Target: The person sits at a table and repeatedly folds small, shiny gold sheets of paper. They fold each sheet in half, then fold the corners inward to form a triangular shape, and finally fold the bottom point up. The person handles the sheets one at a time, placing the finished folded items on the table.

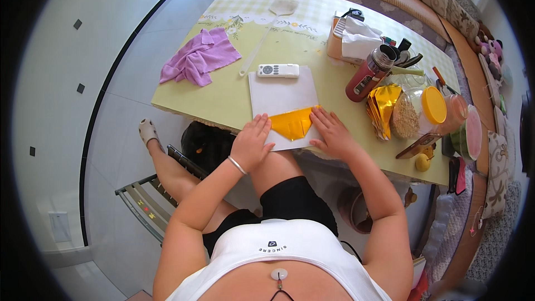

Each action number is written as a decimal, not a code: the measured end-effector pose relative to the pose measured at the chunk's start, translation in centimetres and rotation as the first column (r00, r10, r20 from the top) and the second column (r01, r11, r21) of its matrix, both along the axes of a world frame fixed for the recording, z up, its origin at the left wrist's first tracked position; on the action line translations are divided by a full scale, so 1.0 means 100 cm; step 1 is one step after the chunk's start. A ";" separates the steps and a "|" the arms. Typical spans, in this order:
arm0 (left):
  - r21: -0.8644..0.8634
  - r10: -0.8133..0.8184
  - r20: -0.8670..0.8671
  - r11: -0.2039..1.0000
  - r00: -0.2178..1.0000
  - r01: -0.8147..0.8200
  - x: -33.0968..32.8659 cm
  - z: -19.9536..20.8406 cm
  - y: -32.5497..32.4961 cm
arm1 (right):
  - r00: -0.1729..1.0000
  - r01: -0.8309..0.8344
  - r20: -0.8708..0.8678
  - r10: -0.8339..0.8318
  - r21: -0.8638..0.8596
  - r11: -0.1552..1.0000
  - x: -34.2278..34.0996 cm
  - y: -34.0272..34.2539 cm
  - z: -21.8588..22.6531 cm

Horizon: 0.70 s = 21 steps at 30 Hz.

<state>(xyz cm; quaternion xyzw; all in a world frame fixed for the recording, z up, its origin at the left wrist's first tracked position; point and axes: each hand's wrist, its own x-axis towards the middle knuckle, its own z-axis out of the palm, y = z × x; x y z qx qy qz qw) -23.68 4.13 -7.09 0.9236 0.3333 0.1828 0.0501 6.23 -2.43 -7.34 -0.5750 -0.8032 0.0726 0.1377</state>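
Note:
A sheet of shiny gold foil paper [292, 124], folded into a flat shape with a long straight far edge, lies on a white board or pad [283, 92] at the table's near edge. My left hand [252, 138] rests flat at the foil's left end, fingers stretched out and close together. At the opposite end my right hand [334, 132] presses its fingertips on the foil's corner, fingers extended and thumb apart. Across the far part of the pad lies a white remote control [278, 71].
A purple cloth [202, 56] and a long-handled white fly swatter [261, 42] lie to the left. On the right stand a red thermos [365, 75], more gold foil sheets [383, 108], a yellow-lidded jar [409, 117], a tissue box [336, 39] and a yellow fruit [423, 162].

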 end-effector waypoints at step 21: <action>-0.106 0.079 0.479 0.994 0.874 -0.032 0.000 0.004 -0.029 | 0.729 0.368 -0.671 -0.132 0.222 0.903 -0.040 -0.054 -0.009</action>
